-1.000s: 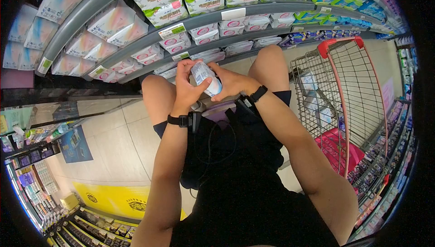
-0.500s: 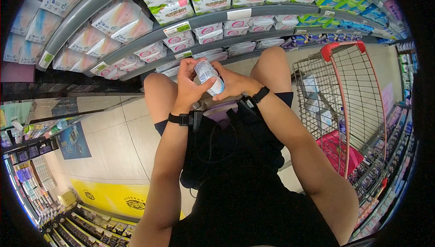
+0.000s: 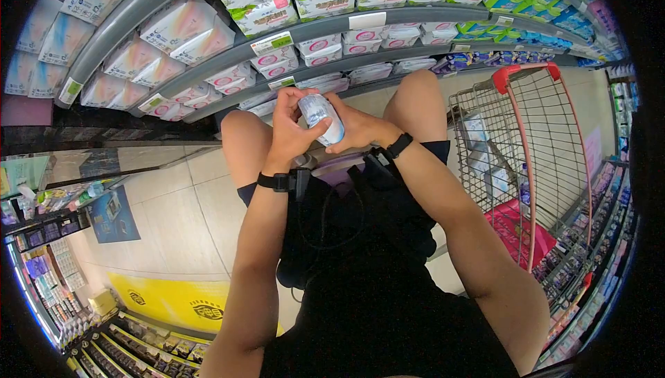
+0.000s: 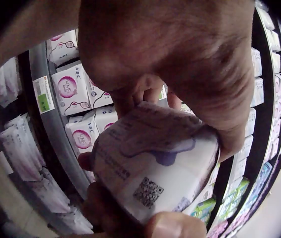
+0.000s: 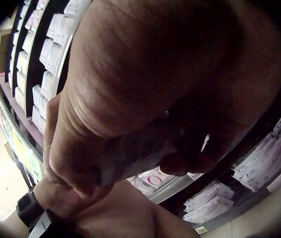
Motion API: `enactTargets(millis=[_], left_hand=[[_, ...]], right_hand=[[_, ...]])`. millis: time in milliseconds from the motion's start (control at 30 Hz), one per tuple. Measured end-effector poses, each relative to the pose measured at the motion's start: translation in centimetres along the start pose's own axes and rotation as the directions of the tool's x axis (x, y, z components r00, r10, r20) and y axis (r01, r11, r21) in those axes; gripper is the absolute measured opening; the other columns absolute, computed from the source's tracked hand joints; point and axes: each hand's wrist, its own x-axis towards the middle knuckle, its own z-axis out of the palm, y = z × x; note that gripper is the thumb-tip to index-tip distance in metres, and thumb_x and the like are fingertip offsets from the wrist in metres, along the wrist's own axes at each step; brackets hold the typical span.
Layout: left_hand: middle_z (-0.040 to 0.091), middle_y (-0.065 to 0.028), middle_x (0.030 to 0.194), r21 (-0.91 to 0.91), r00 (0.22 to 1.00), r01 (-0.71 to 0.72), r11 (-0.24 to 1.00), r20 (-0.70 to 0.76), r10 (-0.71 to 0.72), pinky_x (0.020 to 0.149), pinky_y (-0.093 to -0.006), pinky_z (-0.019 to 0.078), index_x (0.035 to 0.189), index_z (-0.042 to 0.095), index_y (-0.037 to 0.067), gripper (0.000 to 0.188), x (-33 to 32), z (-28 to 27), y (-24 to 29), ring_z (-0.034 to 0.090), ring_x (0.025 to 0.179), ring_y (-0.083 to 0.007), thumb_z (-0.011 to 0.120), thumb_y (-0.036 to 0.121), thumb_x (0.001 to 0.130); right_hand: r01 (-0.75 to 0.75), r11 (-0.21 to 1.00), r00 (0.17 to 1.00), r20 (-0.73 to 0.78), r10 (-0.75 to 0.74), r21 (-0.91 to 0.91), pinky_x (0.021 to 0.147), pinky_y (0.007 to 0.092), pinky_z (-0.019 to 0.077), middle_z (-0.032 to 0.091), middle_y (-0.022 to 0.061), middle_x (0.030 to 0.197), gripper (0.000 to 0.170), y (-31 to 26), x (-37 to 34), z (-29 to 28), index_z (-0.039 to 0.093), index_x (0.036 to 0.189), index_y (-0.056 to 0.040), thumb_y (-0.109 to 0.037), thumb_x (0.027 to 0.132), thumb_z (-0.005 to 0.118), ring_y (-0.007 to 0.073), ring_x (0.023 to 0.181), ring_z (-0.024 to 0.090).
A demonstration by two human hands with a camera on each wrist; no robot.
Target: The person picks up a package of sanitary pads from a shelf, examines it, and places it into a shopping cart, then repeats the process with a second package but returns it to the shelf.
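Observation:
A white and pale-blue package (image 3: 321, 119) is held between both hands above the person's lap, in front of the shelves. The left hand (image 3: 286, 125) grips it from one side, thumb across its face and fingers curled at its far end. From the other side the right hand (image 3: 356, 128) holds it, thumb near its lower end. In the left wrist view the package (image 4: 155, 158) shows small print, a purple shape and a QR code. Dark shadow covers most of it in the right wrist view, behind the right hand (image 5: 130, 84).
Shelves (image 3: 312, 30) of packaged goods curve across the front. To the right stands a wire cart (image 3: 554, 142) with red handle parts, holding several white packs (image 3: 478, 163), a bottle (image 3: 524, 185) and a pink-red bag (image 3: 516, 229). Tiled floor (image 3: 173, 218) lies at the left.
The head view has shifted slightly, so the shelves and cart sit a little differently. Both hands keep their hold on the package, which has tilted slightly.

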Motion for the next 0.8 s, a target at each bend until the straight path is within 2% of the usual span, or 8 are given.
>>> enactTargets(millis=[67,267,800], left_hand=[[0.059,-0.0185,0.128,-0.022,1.000,0.008,1.000,-0.002,-0.008,0.096,-0.0339,0.0483,0.112,0.037,0.011,0.061,0.0,0.0,0.0,0.059,0.111,-0.0209,0.079,-0.004,0.071],[0.058,-0.0185,0.129,-0.033,1.000,0.022,0.999,0.002,-0.022,0.097,-0.0344,0.0477,0.113,0.037,0.011,0.061,-0.1,-0.1,-0.1,0.059,0.113,-0.0210,0.079,-0.005,0.071],[0.054,-0.0190,0.133,-0.059,1.000,0.020,0.998,0.003,-0.020,0.101,-0.0360,0.0462,0.116,0.039,0.010,0.061,-0.2,0.1,0.0,0.055,0.120,-0.0231,0.078,-0.007,0.072]], right_hand=[[-0.033,0.999,0.999,0.012,0.033,0.004,0.095,0.0413,0.0465,0.057,0.0254,0.120,0.102,-0.3,0.0,-0.1,0.027,0.137,-0.0030,-0.026,0.060,0.090,0.0373,0.112,0.059],[-0.012,1.000,1.000,0.008,0.012,0.003,0.095,0.0412,0.0462,0.057,0.0243,0.120,0.102,-0.2,0.0,-0.1,0.028,0.136,-0.0029,-0.026,0.059,0.090,0.0368,0.113,0.058],[-0.002,1.000,1.000,0.008,0.002,-0.017,0.096,0.0419,0.0454,0.056,0.0263,0.122,0.099,-0.5,-0.2,-0.5,0.027,0.138,-0.0044,-0.028,0.064,0.089,0.0384,0.114,0.058]])
